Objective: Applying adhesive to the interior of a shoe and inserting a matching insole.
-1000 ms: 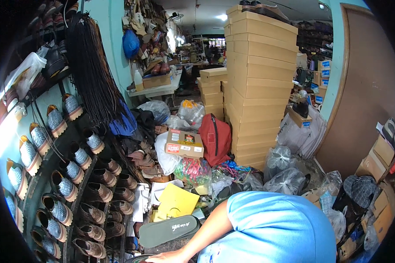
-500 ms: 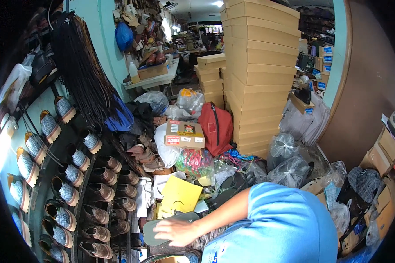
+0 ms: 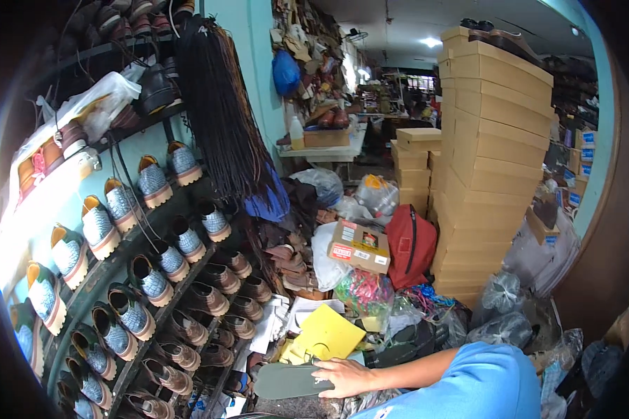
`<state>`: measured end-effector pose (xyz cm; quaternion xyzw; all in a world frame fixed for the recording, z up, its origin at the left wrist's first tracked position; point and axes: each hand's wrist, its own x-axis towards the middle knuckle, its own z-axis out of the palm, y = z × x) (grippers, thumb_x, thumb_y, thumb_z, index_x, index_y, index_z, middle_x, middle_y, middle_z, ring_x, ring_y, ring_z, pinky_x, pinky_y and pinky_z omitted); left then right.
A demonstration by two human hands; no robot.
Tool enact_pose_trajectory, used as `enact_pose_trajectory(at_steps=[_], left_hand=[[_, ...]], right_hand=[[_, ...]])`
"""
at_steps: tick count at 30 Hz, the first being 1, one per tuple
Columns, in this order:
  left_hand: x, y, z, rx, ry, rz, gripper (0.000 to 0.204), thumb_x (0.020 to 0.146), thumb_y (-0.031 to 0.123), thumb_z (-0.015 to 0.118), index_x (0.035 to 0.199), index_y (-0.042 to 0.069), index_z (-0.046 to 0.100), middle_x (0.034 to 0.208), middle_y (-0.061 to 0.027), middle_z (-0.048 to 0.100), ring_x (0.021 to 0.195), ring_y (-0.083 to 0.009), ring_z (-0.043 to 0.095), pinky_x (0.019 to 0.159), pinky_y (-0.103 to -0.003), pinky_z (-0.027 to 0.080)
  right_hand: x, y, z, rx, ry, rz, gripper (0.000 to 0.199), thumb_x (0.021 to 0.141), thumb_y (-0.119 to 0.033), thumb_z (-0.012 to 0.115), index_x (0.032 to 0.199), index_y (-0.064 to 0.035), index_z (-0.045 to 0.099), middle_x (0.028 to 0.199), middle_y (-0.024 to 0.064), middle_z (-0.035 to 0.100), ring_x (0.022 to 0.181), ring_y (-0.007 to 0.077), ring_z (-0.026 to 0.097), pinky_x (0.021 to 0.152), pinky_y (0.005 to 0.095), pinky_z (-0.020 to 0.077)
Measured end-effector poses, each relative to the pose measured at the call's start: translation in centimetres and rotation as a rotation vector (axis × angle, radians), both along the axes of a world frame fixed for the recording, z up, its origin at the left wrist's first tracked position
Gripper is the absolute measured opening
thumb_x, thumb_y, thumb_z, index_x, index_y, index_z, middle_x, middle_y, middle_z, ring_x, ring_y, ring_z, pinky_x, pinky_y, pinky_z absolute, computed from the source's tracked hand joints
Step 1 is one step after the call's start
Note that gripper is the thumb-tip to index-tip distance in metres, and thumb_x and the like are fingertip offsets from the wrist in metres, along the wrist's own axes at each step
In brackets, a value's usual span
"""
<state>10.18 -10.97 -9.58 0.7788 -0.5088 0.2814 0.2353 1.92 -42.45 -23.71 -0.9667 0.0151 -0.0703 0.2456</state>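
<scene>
My right hand [image 3: 346, 378] reaches in from the lower right in a blue sleeve [image 3: 472, 384]. Its fingers lie across the right end of a flat, dark grey-green shoe sole [image 3: 286, 381], gripping it with fingers bent over its edges. The sole lies level, its rounded left end uncovered, above a dark grey surface at the lower edge. Just behind it are yellow sheets [image 3: 328, 332]. My left hand does not show.
At left, slanted racks hold rows of blue-grey woven shoes [image 3: 150, 281] and brown shoes [image 3: 189, 328]. Black laces [image 3: 223, 112] hang above. Ahead stand a printed carton [image 3: 360, 246], a red bag [image 3: 411, 246] and a tall stack of brown boxes [image 3: 493, 174].
The view has swung left, so the scene sits further right. My right hand has shifted from flat over the sole's middle to its right end, uncovering the left part.
</scene>
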Motion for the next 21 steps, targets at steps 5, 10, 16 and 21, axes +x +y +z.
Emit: enact_pose_trajectory(at_steps=[5,10,16,21], left_hand=[[-1.3,2.2,-0.4,-0.008,-0.023,0.112,0.021,0.088,-0.001,0.068,0.108,0.000,0.074,0.092,-0.0132,0.064,0.077,-0.0343,0.057,0.069,-0.045,0.047],[-1.9,4.4,0.1,-0.013,0.082,0.222,0.028,0.089,-0.001,0.067,0.115,0.006,0.074,0.091,-0.0122,0.065,0.082,-0.0362,0.058,0.078,-0.047,0.048],[1.2,3.4,3.2,0.177,0.059,0.108,0.037,0.081,0.000,0.069,0.118,0.005,0.073,0.091,-0.0117,0.067,0.085,-0.0332,0.061,0.079,-0.046,0.048],[2.7,0.0,8.1,0.141,-0.078,-0.060,0.038,0.083,0.001,0.071,0.121,0.004,0.071,0.105,-0.0142,0.070,0.095,-0.0360,0.065,0.087,-0.048,0.052]], right_hand=[[-0.6,0.0,0.5,-0.021,-0.018,0.018,0.052,0.084,-0.033,0.071,0.129,-0.0076,0.071,0.156,0.0224,0.051,0.128,0.0404,0.062,0.105,0.0464,0.0543],[-0.6,-0.2,0.2,0.035,-0.148,0.045,0.046,0.081,-0.022,0.068,0.124,-0.0099,0.073,0.158,0.0215,0.049,0.125,0.0384,0.064,0.103,0.0462,0.0557],[-0.2,-0.6,0.6,0.075,-0.247,0.064,0.032,0.081,-0.016,0.070,0.109,-0.0083,0.081,0.154,0.0160,0.056,0.114,0.0324,0.070,0.096,0.0399,0.0589],[1.4,-1.8,4.3,0.413,-0.472,-0.130,0.028,0.085,-0.012,0.075,0.112,-0.0021,0.079,0.130,0.0133,0.073,0.100,0.0233,0.074,0.084,0.0319,0.0596]])
